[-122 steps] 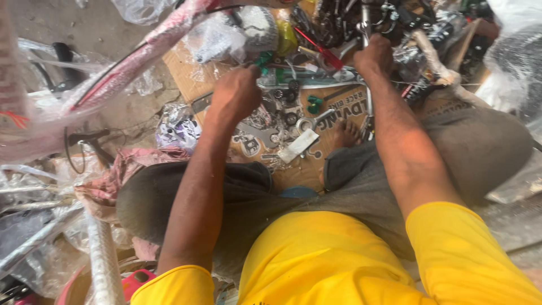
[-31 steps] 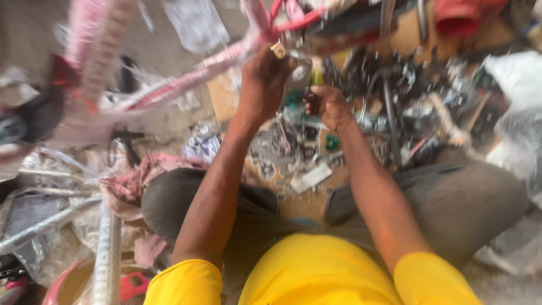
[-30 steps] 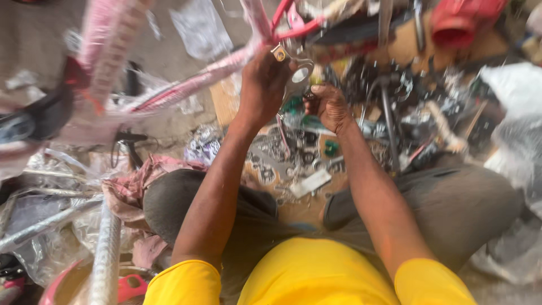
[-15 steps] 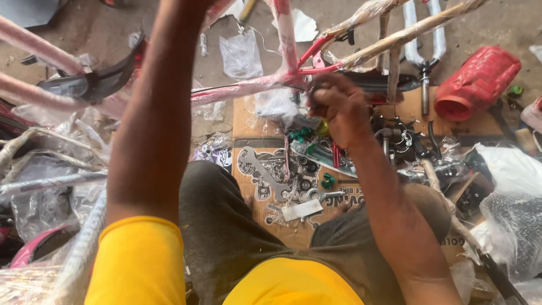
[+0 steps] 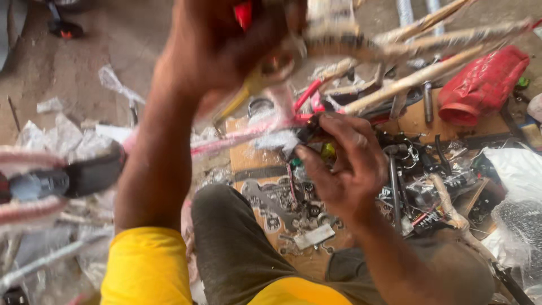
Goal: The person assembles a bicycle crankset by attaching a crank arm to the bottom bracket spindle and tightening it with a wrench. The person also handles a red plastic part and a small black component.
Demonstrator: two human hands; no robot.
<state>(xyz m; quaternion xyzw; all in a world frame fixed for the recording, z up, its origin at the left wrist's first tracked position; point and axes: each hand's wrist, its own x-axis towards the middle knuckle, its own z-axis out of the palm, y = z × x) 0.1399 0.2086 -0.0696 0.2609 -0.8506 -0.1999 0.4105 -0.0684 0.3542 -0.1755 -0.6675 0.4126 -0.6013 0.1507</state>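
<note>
2 hands meet at the pink frame [image 5: 237, 138], centre: left hand [image 5: 226, 45] blurred, fingers' state unclear; right hand [image 5: 344, 164] fingers pinching a small fitting [image 5: 316, 127], steadying it

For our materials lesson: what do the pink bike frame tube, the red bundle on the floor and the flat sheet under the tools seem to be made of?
Pink frame tube: probably painted metal, glossy, partly wrapped in clear plastic film.
Red bundle: looks like red bubble wrap, from its shiny quilted surface.
Flat sheet: brown cardboard, matte, with a dark tape strip.
</note>
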